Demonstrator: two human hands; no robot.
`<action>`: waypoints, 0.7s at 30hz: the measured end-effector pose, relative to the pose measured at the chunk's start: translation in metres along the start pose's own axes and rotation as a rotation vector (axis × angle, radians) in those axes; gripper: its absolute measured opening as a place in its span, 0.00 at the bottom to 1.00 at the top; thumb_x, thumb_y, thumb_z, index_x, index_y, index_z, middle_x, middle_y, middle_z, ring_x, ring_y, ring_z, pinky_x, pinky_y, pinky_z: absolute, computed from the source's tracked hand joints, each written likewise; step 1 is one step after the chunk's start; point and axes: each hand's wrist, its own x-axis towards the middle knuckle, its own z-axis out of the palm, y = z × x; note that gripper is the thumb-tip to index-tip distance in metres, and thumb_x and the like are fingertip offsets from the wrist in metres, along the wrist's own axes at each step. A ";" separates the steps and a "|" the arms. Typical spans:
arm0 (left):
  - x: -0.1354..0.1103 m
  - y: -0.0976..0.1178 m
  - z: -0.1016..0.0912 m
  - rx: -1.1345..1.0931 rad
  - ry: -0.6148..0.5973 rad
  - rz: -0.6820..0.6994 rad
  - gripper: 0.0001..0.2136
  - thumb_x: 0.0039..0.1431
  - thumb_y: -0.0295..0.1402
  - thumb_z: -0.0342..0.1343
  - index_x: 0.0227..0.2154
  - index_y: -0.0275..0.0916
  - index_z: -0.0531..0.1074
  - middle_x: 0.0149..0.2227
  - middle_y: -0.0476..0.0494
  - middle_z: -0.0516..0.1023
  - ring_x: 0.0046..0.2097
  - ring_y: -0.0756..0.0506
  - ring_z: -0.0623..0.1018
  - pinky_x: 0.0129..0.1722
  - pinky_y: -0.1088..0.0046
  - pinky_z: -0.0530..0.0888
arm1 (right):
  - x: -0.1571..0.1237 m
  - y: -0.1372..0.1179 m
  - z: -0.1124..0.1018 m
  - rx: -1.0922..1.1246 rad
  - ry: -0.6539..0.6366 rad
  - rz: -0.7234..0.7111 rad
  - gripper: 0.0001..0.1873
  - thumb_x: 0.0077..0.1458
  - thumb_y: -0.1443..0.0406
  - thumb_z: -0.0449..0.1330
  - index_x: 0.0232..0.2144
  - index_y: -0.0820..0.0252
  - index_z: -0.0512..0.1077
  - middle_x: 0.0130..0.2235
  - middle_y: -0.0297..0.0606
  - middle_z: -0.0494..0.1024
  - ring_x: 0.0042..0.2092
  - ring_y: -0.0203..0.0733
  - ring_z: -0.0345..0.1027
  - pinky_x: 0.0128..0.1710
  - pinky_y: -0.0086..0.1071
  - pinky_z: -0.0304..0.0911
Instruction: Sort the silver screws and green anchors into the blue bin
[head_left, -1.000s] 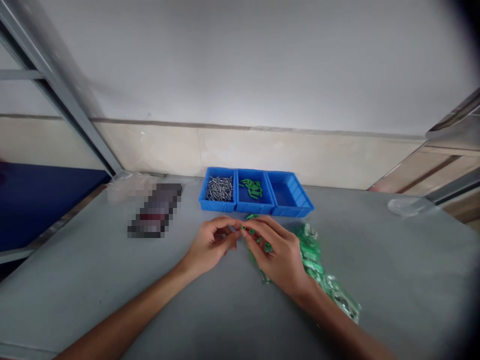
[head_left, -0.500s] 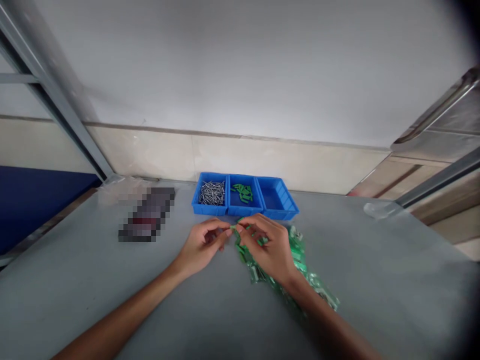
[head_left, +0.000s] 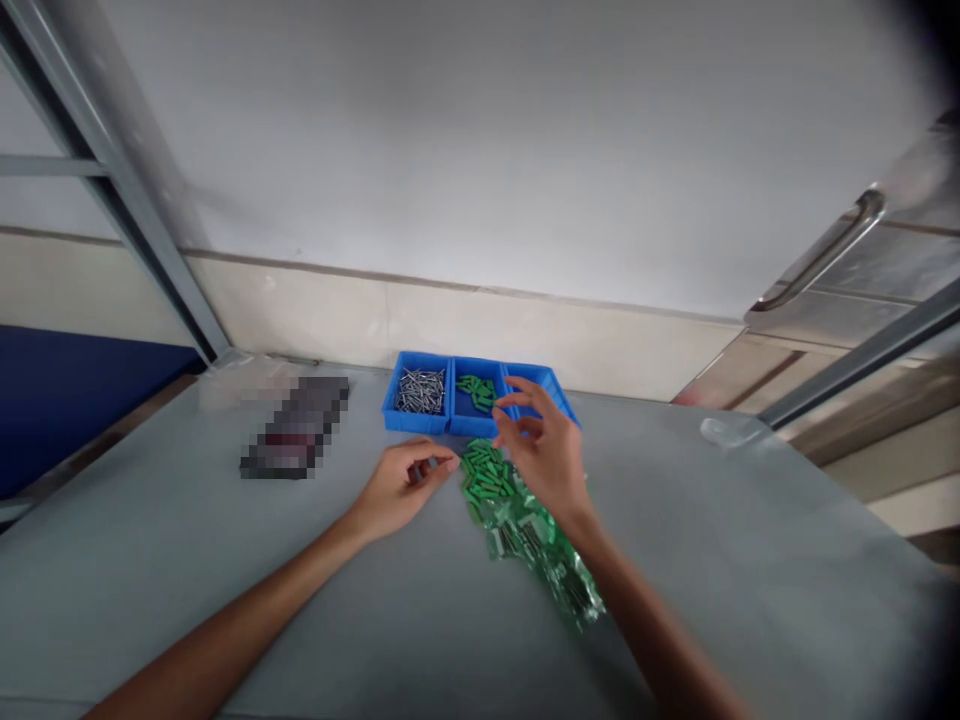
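My left hand (head_left: 405, 486) is closed in a pinch just left of a pile of green plastic wall plugs (head_left: 487, 472); whatever its fingertips hold is too small to make out. My right hand (head_left: 546, 452) hovers over the pile's right side and the front of the blue bins, its fingers apart and nothing visible in them. Below it lie green clear plastic packets (head_left: 536, 540) with metal pieces inside, partly covered by the right hand and forearm. More green wall plugs (head_left: 477, 391) lie in the middle bin, and metal screws (head_left: 420, 391) fill the left bin.
Three joined blue bins (head_left: 417, 424) stand near the wall; my right hand partly hides the right one. A pixelated dark object (head_left: 296, 428) and clear plastic wrap (head_left: 244, 382) lie on the left of the grey table (head_left: 360, 610). Another clear plastic piece (head_left: 727, 432) rests at the far right.
My hands have parted. The right hand has moved up toward the bins and its fingers have opened, uncovering the wall plug pile. The left hand stays nearly in place, still pinched.
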 end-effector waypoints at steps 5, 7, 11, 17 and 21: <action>0.000 0.005 -0.001 0.054 -0.029 0.014 0.11 0.62 0.36 0.52 0.37 0.36 0.77 0.33 0.44 0.75 0.29 0.51 0.71 0.26 0.78 0.64 | -0.017 0.012 -0.018 -0.250 -0.298 0.004 0.06 0.53 0.66 0.57 0.31 0.57 0.75 0.32 0.33 0.79 0.24 0.33 0.68 0.26 0.29 0.62; 0.000 0.006 -0.001 0.071 -0.044 0.015 0.10 0.62 0.34 0.52 0.37 0.36 0.76 0.33 0.45 0.75 0.29 0.51 0.71 0.27 0.78 0.65 | -0.016 0.014 -0.019 -0.374 -0.361 -0.043 0.08 0.53 0.68 0.56 0.30 0.56 0.76 0.32 0.33 0.79 0.27 0.35 0.69 0.28 0.29 0.61; -0.001 0.005 -0.001 0.090 -0.069 0.034 0.10 0.62 0.34 0.51 0.37 0.36 0.76 0.33 0.45 0.75 0.29 0.51 0.71 0.27 0.78 0.65 | -0.013 0.013 -0.017 -0.496 -0.521 -0.159 0.11 0.52 0.70 0.55 0.29 0.54 0.77 0.30 0.32 0.78 0.31 0.36 0.69 0.28 0.28 0.56; -0.003 0.003 0.000 0.075 -0.101 0.041 0.09 0.61 0.33 0.53 0.37 0.35 0.76 0.32 0.46 0.73 0.28 0.52 0.69 0.26 0.78 0.65 | -0.007 0.005 -0.009 -0.605 -0.680 -0.209 0.07 0.47 0.71 0.58 0.22 0.57 0.74 0.25 0.32 0.75 0.29 0.36 0.66 0.25 0.29 0.46; -0.002 0.004 0.000 0.025 -0.117 0.048 0.09 0.61 0.34 0.53 0.37 0.35 0.76 0.32 0.46 0.73 0.27 0.53 0.68 0.26 0.79 0.64 | -0.003 -0.003 -0.001 -0.656 -0.715 -0.213 0.07 0.44 0.72 0.59 0.18 0.60 0.69 0.22 0.33 0.71 0.26 0.35 0.62 0.23 0.30 0.42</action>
